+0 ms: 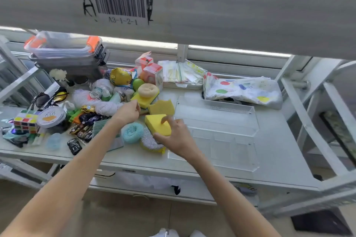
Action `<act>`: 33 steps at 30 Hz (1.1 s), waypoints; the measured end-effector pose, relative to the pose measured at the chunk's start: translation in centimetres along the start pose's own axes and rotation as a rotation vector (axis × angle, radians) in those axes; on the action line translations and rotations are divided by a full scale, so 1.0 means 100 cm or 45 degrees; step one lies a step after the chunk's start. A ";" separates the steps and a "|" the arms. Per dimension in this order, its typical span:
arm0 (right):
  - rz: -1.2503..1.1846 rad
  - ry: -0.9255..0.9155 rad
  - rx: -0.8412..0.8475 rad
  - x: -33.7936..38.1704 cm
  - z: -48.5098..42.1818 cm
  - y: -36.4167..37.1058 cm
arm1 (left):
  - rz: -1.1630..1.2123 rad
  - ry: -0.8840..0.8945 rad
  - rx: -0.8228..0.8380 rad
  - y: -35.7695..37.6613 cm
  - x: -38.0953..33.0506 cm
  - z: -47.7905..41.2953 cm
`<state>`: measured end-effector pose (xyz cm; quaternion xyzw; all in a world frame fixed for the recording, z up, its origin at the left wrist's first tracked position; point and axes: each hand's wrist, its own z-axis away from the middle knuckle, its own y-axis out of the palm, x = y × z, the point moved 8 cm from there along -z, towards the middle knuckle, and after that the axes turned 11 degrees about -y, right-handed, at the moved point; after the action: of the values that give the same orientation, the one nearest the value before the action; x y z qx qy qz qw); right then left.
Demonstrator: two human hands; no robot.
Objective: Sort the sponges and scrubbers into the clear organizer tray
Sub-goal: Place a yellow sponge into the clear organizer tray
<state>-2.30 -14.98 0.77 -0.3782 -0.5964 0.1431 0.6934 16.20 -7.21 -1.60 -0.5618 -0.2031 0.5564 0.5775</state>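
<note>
A white shelf (269, 140) holds toys left of the clear tray (217, 131). The beam label (121, 4) reads A3-1-2-1. The right hand (178, 138) grips a sponge (157, 124) beside the tray; I cannot tell about the left hand (128, 111).

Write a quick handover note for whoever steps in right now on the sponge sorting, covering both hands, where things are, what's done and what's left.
Right hand grips a yellow sponge, just left of the clear organizer tray.
Left hand reaches into the pile at a yellow-green sponge; grip unclear.
Still on the shelf: another yellow sponge, blue scrubber, silver scrubber, beige scrubber.
Done: nothing visible in the tray.
Left: all of it.
</note>
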 end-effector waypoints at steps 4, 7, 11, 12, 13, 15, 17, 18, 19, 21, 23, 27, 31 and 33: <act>0.015 0.001 -0.066 -0.028 0.018 -0.076 | -0.163 0.016 0.006 0.003 -0.014 -0.014; 0.208 0.084 -0.104 -0.068 0.018 -0.131 | -0.251 -0.021 0.007 0.006 -0.016 -0.028; 0.479 0.173 0.009 -0.118 0.011 -0.164 | -0.280 -0.106 0.031 0.013 -0.015 -0.041; 0.488 0.187 0.038 -0.129 0.009 -0.167 | -0.271 -0.125 0.040 0.016 -0.015 -0.044; 0.474 0.202 0.066 -0.138 0.009 -0.168 | -0.269 -0.138 0.041 0.017 -0.017 -0.044; 0.431 0.218 0.109 -0.151 0.008 -0.168 | -0.244 -0.181 0.019 0.017 -0.019 -0.044; 0.421 0.207 0.107 -0.157 0.005 -0.169 | -0.200 -0.244 -0.009 0.018 -0.019 -0.045; 0.430 0.194 0.086 -0.159 0.004 -0.171 | -0.181 -0.272 -0.031 0.018 -0.018 -0.047; 0.445 0.177 0.065 -0.159 0.002 -0.172 | -0.167 -0.302 -0.051 0.018 -0.017 -0.048; 0.488 0.134 0.077 -0.159 -0.002 -0.170 | -0.136 -0.347 -0.091 0.019 -0.015 -0.049; 0.502 0.089 0.153 -0.158 -0.006 -0.160 | -0.133 -0.367 -0.138 0.018 -0.012 -0.051; 0.456 0.055 0.197 -0.158 -0.011 -0.145 | -0.108 -0.342 -0.239 0.010 -0.006 -0.059; 0.547 0.116 0.165 -0.157 -0.017 -0.146 | -0.101 -0.327 -0.174 0.009 0.002 -0.075; 0.585 0.120 0.120 -0.149 -0.021 -0.146 | -0.090 -0.312 -0.080 0.014 0.007 -0.085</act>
<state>-7.66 -35.21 0.21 -0.4774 -0.4545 0.3070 0.6865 23.18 -10.54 -5.52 -0.5001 -0.3091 0.5936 0.5495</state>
